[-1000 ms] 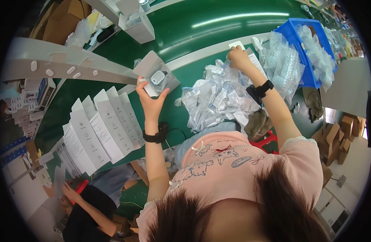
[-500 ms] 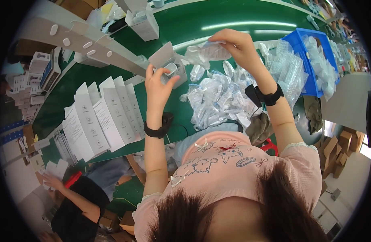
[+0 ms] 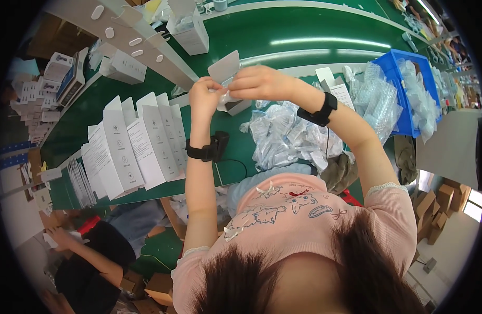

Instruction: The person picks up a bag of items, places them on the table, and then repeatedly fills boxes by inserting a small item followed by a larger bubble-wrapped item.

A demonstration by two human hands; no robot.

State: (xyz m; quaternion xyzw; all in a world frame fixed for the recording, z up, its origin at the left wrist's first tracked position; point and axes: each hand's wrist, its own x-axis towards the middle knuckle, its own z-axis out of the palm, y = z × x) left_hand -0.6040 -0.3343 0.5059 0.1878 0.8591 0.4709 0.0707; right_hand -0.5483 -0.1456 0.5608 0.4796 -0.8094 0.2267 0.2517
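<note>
Over a white carton (image 3: 237,108) with its lid flap raised, my two hands meet. My left hand (image 3: 205,95) is at the carton's left side, its fingertips pinched at a clear plastic bag (image 3: 223,99). From the right, my right hand (image 3: 260,83) reaches across with bent fingers closed on the same bag. My fingers cover most of the bag and the carton's opening, so the contents cannot be made out. Just right of the carton lies a heap of small items in clear bags (image 3: 290,133), below my right forearm.
Several white cartons (image 3: 136,146) stand upright at the left. A blue crate (image 3: 391,63) and bubble wrap (image 3: 379,99) lie at the right, near another white carton (image 3: 339,90). A filled carton (image 3: 192,41) stands beyond a metal rail (image 3: 146,44). A co-worker (image 3: 102,261) is at lower left.
My right hand has swung left and down, bringing the clear bag to the carton. My left hand's spread fingers have closed together. The carton on the right has come into view.
</note>
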